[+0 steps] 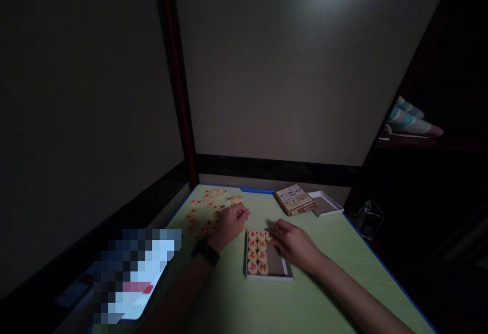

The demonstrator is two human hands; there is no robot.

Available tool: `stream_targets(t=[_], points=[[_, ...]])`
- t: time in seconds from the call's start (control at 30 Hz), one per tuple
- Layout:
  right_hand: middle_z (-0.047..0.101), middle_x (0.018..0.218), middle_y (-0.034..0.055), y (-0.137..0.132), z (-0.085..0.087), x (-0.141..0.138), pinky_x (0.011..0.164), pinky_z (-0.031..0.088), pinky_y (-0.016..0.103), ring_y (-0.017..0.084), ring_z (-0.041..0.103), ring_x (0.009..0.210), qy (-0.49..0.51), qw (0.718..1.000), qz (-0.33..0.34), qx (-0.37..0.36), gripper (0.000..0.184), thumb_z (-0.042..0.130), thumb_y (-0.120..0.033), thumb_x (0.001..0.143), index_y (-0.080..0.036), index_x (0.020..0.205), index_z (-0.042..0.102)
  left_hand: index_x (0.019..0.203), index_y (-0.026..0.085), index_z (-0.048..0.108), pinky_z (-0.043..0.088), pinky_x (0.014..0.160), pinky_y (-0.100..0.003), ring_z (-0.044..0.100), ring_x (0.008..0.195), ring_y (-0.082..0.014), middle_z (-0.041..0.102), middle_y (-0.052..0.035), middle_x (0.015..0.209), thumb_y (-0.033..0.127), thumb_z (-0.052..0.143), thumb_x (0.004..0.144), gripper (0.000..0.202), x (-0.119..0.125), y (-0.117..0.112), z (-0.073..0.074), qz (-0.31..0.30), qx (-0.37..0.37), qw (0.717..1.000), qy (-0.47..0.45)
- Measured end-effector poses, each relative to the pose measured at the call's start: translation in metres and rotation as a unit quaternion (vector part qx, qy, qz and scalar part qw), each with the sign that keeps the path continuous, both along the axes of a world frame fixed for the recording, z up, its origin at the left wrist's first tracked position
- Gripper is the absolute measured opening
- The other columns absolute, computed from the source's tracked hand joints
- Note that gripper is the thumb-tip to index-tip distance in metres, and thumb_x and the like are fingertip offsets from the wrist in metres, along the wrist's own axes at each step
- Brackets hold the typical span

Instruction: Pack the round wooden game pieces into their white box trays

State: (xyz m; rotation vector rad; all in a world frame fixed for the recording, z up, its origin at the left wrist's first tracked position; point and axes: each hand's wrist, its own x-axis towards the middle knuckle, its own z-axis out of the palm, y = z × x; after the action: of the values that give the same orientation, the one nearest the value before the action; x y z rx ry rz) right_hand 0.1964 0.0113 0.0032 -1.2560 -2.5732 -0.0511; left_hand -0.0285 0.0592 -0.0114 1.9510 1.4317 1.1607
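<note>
Tray [269, 277] half filled. My right hand [293, 242] pinches a piece [268, 236] there; left hand [231, 224] curled over loose pieces [206, 207], grip unclear.

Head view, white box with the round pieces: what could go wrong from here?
The right hand lies over the shallow white box; a nudge might shift it and disturb the round wooden pieces with red characters lined up inside.
The loose pile of pieces beside the left hand sits close to the left edge of the green table; a sweep could knock some off.
</note>
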Motion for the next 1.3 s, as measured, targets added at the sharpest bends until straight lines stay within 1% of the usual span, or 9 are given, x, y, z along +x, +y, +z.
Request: stream_targets(t=[0.23, 0.5, 0.77, 0.9, 1.0, 1.07, 1.13, 1.2, 1.3], points=[[0.062, 0.092, 0.0066, 0.000, -0.001, 0.000, 0.071, 0.044, 0.025, 0.019, 0.061, 0.084, 0.005, 1.000, -0.007, -0.013, 0.024, 0.048, -0.030, 0.096, -0.021, 0.103, 0.069, 0.071, 0.017, 0.063, 0.043, 0.060, -0.022, 0.061, 0.066, -0.0138, 0.068, -0.0017, 0.068, 0.028, 0.047, 0.084, 0.024, -0.003, 0.002, 0.000, 0.003, -0.005, 1.000, 0.024], [0.063, 0.098, 0.0075, -0.001, 0.004, -0.004, 0.075, 0.045, 0.027, 0.021, 0.062, 0.089, 0.011, 0.999, -0.025, -0.040, 0.024, 0.054, -0.030, 0.091, -0.019, 0.108, 0.069, 0.071, 0.016, 0.064, 0.042, 0.059, -0.022, 0.061, 0.065, -0.0141, 0.067, -0.0020, 0.067, 0.027, 0.047, 0.083, 0.023, 0.000, -0.002, 0.004, -0.001, -0.006, 1.000, 0.021], [0.066, 0.095, 0.0072, -0.003, 0.007, -0.007, 0.075, 0.044, 0.028, 0.021, 0.063, 0.088, 0.014, 0.997, -0.045, -0.060, 0.025, 0.053, -0.028, 0.090, -0.020, 0.106, 0.071, 0.071, 0.016, 0.065, 0.041, 0.059, -0.022, 0.061, 0.066, -0.0140, 0.067, -0.0018, 0.067, 0.025, 0.047, 0.083, 0.023, 0.001, -0.006, 0.008, 0.000, 0.002, 1.000, 0.028], [0.065, 0.095, 0.0075, -0.003, 0.006, -0.005, 0.075, 0.045, 0.028, 0.021, 0.063, 0.087, 0.027, 0.997, -0.041, -0.065, 0.024, 0.054, -0.027, 0.089, -0.020, 0.105, 0.071, 0.071, 0.016, 0.066, 0.040, 0.059, -0.022, 0.059, 0.063, -0.0132, 0.066, -0.0010, 0.065, 0.026, 0.046, 0.085, 0.026, 0.000, -0.007, 0.015, 0.013, 0.010, 0.999, 0.046], [0.065, 0.096, 0.0076, -0.001, 0.006, -0.003, 0.076, 0.045, 0.029, 0.021, 0.062, 0.086, 0.065, 0.995, -0.025, -0.073, 0.028, 0.057, -0.027, 0.086, -0.019, 0.110, 0.070, 0.073, 0.016, 0.068, 0.040, 0.061, -0.022, 0.059, 0.065, -0.0134, 0.067, -0.0017, 0.068, 0.028, 0.046, 0.086, 0.028, -0.017, -0.003, 0.031, 0.068, 0.033, 0.995, 0.068], [0.064, 0.094, 0.0070, 0.002, 0.006, 0.000, 0.075, 0.045, 0.029, 0.020, 0.062, 0.083, 0.103, 0.991, -0.014, -0.084, 0.032, 0.060, -0.027, 0.083, -0.019, 0.113, 0.069, 0.077, 0.015, 0.069, 0.041, 0.065, -0.023, 0.060, 0.069, -0.0145, 0.070, -0.0032, 0.073, 0.029, 0.046, 0.087, 0.029, -0.038, 0.000, 0.043, 0.118, 0.048, 0.988, 0.093], [0.063, 0.089, 0.0061, 0.005, 0.005, 0.003, 0.072, 0.045, 0.029, 0.020, 0.061, 0.079, 0.145, 0.984, -0.001, -0.101, 0.035, 0.061, -0.025, 0.079, -0.018, 0.112, 0.070, 0.081, 0.015, 0.071, 0.042, 0.067, -0.023, 0.062, 0.073, -0.0162, 0.071, -0.0044, 0.077, 0.028, 0.046, 0.088, 0.029, -0.062, 0.001, 0.052, 0.160, 0.037, 0.977, 0.133], [0.063, 0.084, 0.0055, 0.010, 0.004, 0.005, 0.067, 0.045, 0.028, 0.019, 0.059, 0.074, 0.191, 0.975, 0.008, -0.117, 0.036, 0.059, -0.023, 0.076, -0.016, 0.110, 0.071, 0.083, 0.016, 0.072, 0.043, 0.069, -0.023, 0.064, 0.077, -0.0173, 0.073, -0.0057, 0.081, 0.023, 0.047, 0.085, 0.026, -0.082, 0.001, 0.054, 0.179, -0.004, 0.964, 0.194], [0.064, 0.078, 0.0054, 0.017, 0.001, 0.010, 0.061, 0.043, 0.028, 0.018, 0.058, 0.068, 0.268, 0.956, 0.003, -0.121, 0.040, 0.050, -0.020, 0.072, -0.015, 0.104, 0.074, 0.079, 0.017, 0.073, 0.044, 0.072, -0.024, 0.066, 0.080, -0.0181, 0.074, -0.0072, 0.084, 0.016, 0.047, 0.082, 0.026, -0.097, 0.002, 0.048, 0.159, -0.061, 0.945, 0.278]])
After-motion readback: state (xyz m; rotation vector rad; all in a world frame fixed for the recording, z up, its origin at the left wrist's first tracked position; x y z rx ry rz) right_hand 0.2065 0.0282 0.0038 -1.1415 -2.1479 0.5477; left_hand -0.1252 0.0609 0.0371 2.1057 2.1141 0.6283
